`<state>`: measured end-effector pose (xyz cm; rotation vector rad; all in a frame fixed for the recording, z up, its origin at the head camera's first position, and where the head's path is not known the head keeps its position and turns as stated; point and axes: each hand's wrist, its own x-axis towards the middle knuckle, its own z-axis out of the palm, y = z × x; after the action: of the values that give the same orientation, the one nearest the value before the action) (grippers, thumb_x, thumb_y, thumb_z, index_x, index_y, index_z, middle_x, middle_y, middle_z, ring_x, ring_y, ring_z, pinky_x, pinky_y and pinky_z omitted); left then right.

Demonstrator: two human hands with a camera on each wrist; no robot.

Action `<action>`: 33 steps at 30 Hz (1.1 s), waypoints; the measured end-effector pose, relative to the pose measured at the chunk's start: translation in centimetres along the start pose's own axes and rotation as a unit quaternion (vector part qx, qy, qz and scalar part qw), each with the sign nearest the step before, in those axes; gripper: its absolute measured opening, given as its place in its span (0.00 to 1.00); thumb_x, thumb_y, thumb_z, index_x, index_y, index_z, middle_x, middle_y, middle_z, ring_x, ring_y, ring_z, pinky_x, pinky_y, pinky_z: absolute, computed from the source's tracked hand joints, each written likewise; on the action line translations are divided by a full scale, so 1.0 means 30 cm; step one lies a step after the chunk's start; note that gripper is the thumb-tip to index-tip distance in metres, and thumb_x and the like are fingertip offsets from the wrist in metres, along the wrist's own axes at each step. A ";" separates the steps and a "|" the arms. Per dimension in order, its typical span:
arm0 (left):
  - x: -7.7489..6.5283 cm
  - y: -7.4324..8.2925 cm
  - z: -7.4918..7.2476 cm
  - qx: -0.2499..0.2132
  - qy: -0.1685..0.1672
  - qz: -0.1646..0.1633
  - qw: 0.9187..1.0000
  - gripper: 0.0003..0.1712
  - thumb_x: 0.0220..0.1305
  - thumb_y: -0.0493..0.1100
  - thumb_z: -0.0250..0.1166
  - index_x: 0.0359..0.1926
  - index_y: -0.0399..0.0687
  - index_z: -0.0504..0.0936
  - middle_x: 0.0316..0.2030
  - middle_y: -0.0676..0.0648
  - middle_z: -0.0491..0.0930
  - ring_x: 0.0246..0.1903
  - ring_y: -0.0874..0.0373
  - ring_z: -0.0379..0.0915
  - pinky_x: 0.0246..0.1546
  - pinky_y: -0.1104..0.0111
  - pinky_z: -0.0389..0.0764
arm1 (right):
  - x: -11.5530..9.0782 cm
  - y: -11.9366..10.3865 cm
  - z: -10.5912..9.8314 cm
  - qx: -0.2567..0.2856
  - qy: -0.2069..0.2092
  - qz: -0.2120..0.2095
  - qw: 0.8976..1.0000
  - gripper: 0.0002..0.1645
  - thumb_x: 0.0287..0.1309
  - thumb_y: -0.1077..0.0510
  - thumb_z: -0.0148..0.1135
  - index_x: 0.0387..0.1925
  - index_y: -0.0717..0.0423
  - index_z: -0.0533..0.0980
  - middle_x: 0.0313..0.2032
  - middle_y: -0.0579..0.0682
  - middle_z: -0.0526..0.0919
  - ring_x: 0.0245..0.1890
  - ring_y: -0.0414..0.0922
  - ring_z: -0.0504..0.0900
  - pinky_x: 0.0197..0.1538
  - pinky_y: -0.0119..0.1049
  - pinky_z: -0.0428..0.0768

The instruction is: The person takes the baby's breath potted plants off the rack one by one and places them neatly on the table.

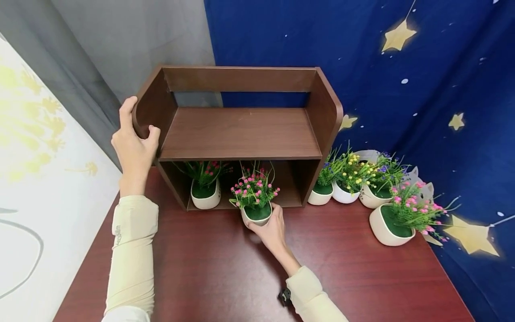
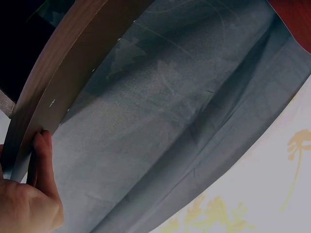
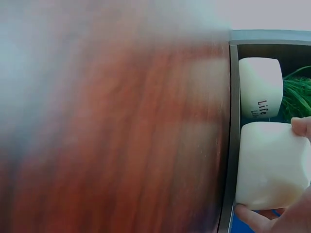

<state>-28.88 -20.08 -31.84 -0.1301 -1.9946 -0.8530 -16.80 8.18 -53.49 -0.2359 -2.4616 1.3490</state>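
A brown two-tier wooden shelf (image 1: 241, 134) stands on the table. At its left side panel my left hand (image 1: 134, 145) grips the front edge, thumb on the inner side and fingers outside; the left wrist view shows the fingers (image 2: 44, 160) against the panel's outer face. My right hand (image 1: 273, 230) holds a white pot (image 3: 272, 165) of pink artificial flowers (image 1: 255, 188) by its sides, at the front of the lower compartment. To its left, inside that compartment, sits another white potted plant (image 1: 206, 197) with darker pink flowers, partly under the upper board.
Right of the shelf stand several potted plants, among them one with yellow flowers (image 1: 348, 179) and one with purple flowers (image 1: 380, 188). A pink-flowered pot (image 1: 392, 226) sits nearer the table's right edge. Grey and blue star-printed curtains (image 1: 257, 31) hang behind.
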 end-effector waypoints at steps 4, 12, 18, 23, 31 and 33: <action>-0.001 0.003 -0.004 0.002 0.002 0.000 1.000 0.30 0.56 0.38 0.58 0.61 0.57 0.68 0.55 0.55 0.76 0.23 0.40 0.68 0.30 0.53 0.66 | -0.020 0.011 -0.032 -0.008 -0.003 0.000 1.000 0.52 0.26 0.46 0.76 0.56 0.61 0.64 0.49 0.55 0.70 0.48 0.51 0.73 0.49 0.46 0.71; -0.005 0.001 -0.006 -0.002 0.000 0.004 1.000 0.30 0.56 0.41 0.58 0.61 0.60 0.67 0.53 0.56 0.76 0.25 0.38 0.71 0.33 0.51 0.68 | -0.050 0.050 -0.089 -0.011 0.012 -0.016 1.000 0.51 0.25 0.47 0.77 0.54 0.60 0.65 0.47 0.53 0.71 0.48 0.50 0.73 0.49 0.45 0.71; -0.006 0.001 -0.011 0.000 0.004 0.012 1.000 0.30 0.56 0.41 0.57 0.62 0.61 0.67 0.55 0.57 0.75 0.27 0.38 0.72 0.33 0.50 0.69 | -0.073 0.069 -0.138 -0.007 0.021 -0.021 1.000 0.50 0.24 0.49 0.77 0.55 0.59 0.65 0.47 0.53 0.72 0.48 0.49 0.73 0.49 0.45 0.71; -0.007 0.001 -0.011 -0.003 0.007 0.012 1.000 0.30 0.56 0.42 0.57 0.62 0.62 0.68 0.50 0.49 0.79 0.27 0.37 0.72 0.33 0.49 0.69 | -0.098 0.087 -0.188 -0.011 0.017 -0.013 1.000 0.51 0.24 0.49 0.77 0.55 0.58 0.65 0.48 0.53 0.72 0.48 0.50 0.73 0.50 0.46 0.70; -0.006 0.002 -0.012 -0.004 0.009 0.006 1.000 0.30 0.56 0.42 0.57 0.61 0.63 0.68 0.49 0.48 0.80 0.27 0.37 0.71 0.34 0.49 0.68 | -0.140 0.128 -0.273 -0.031 0.025 -0.004 0.999 0.51 0.25 0.49 0.76 0.56 0.60 0.64 0.50 0.57 0.73 0.50 0.52 0.73 0.50 0.47 0.70; -0.006 0.002 -0.013 -0.005 0.010 0.005 1.000 0.30 0.56 0.43 0.57 0.61 0.63 0.68 0.48 0.47 0.80 0.27 0.37 0.71 0.34 0.49 0.68 | -0.149 0.135 -0.291 -0.031 0.025 -0.001 0.999 0.51 0.25 0.50 0.76 0.56 0.60 0.64 0.50 0.57 0.72 0.50 0.52 0.73 0.51 0.47 0.70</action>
<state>-28.49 -20.23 -31.82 -0.1371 -1.9702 -0.8544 -9.55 15.94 -53.41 -0.2800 -2.4638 1.2509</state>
